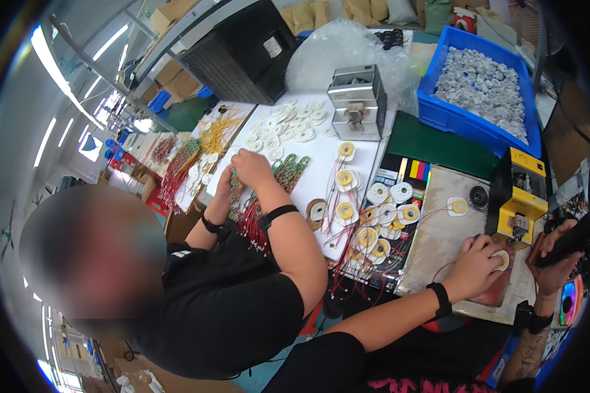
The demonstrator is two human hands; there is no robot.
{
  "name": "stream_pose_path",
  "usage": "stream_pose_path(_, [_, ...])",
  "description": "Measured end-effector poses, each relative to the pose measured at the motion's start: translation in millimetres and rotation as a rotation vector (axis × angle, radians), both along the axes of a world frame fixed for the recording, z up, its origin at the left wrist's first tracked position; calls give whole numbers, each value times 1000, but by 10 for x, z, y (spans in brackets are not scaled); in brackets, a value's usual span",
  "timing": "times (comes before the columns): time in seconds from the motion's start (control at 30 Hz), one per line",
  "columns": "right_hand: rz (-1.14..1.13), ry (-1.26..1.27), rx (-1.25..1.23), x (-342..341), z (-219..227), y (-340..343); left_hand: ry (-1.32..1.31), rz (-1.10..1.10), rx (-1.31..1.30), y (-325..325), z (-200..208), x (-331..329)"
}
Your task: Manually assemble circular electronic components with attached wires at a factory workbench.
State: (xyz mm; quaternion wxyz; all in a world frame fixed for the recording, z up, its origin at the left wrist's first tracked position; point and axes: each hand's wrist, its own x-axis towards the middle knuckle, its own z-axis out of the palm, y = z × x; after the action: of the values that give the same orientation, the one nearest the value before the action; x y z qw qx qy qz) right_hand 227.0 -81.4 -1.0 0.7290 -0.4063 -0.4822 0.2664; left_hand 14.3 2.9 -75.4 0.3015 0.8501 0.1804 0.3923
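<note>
While pinned under the left hand (pixel 476 262), small white coil with yellow core (pixel 502 260) flat on reddish-brown pad (pixel 498 288), just in front of yellow bench machine (pixel 519 196); left fingers pressed down on and around coil, gripping it against pad. Right hand (pixel 557 259) closed around dark handheld tool (pixel 567 243), tip out of view, kind of tool not clear. One more coil (pixel 457 206) lying alone on worn wooden board (pixel 439 236), apart from the hand.

Progress, judged from layout: cluster of wound coils with red leads (pixel 373 223) stacked left of board, looking already handled or queued, cannot tell which; blue bin of pale small parts (pixel 482 82) full at back, so plenty apparently left. Loose white discs (pixel 288 124) spread on white table (pixel 321 177) beside grey desktop device (pixel 357 101).

Co-worker in black shirt at left, both hands (pixel 246 173) on bundle of green-and-red wired parts (pixel 275 180), separate work.

Hidden or unclear: coil mostly covered by fingers, lead ends not traceable; right wrist and colourful object at right edge cut off by fisheye rim; machine's working slot too small to read; far shelves distorted
</note>
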Motion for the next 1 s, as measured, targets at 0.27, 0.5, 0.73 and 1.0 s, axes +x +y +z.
stream_pose_path(0.27, [-159,-11,-42,-219,144,3,88,-8,36,-28,26,8])
stream_pose_path(0.5, [-221,86,-71,-288,179,-28,158,20,44,-57,178,-80])
stream_pose_path(0.73, [-285,49,-87,-329,301,-14,149,67,61,-71,103,-56])
stream_pose_path(1.0, [-317,37,-60,-270,222,-79,122,28,21,-88,135,-27])
